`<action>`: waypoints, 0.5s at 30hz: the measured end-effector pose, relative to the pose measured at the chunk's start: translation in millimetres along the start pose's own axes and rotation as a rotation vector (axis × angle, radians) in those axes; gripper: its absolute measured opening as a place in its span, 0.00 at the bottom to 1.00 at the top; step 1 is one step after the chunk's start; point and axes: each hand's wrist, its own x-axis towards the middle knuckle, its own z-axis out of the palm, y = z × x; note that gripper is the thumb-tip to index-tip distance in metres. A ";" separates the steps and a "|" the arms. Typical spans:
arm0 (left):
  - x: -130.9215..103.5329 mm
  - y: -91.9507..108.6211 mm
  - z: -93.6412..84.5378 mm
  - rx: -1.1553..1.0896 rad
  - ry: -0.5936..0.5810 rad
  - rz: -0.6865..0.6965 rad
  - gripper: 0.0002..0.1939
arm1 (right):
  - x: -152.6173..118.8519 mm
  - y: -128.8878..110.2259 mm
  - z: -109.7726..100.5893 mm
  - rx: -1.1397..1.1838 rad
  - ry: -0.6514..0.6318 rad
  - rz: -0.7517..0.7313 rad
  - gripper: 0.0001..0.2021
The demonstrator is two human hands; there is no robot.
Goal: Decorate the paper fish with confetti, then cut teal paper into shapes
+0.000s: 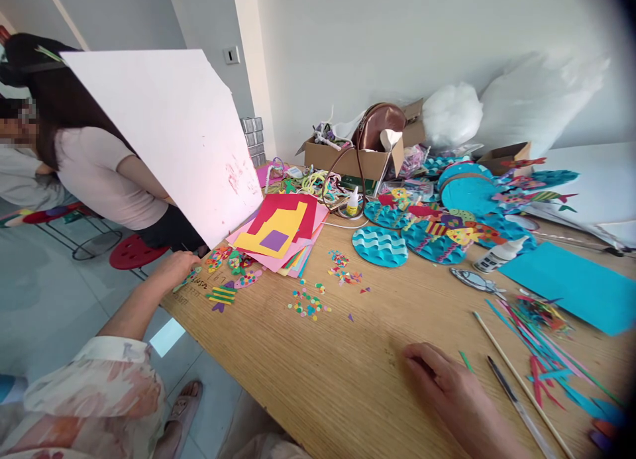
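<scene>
At the table's left edge, my left hand [179,271] is closed, its fingers bent down over a small decorated paper fish [187,281]; the fingertips' undersides are hidden. Just beside it lie a yellow-and-green striped paper fish [222,295], a pink dotted fish [248,279] and other dotted paper pieces. My right hand [440,379] rests on the table with fingers curled in, and no object shows in it. Close to its far side are a green paper strip [466,361] and a pen-like craft knife or brush [511,393]. Paper dots [309,304] are scattered between the hands.
Stacked coloured paper [278,230] lies by a large white board [173,134]. Blue decorated discs [380,246], a glue bottle [501,254], blue card [571,287], a wooden stick [517,373] and cut strips occupy the right. A cardboard box [342,159] stands behind. A person [104,161] sits left.
</scene>
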 end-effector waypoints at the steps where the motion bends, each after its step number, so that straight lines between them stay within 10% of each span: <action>1: 0.1 0.1 -0.3 0.012 0.017 -0.005 0.14 | 0.3 -0.4 -0.2 0.005 0.001 0.002 0.11; 8: -10.7 26.7 -18.5 -0.010 0.097 -0.017 0.14 | -0.4 1.2 1.5 0.024 -0.008 0.010 0.10; 15: -71.0 156.3 -48.7 -0.336 0.018 0.584 0.15 | 0.0 -0.8 2.0 0.011 -0.005 0.005 0.11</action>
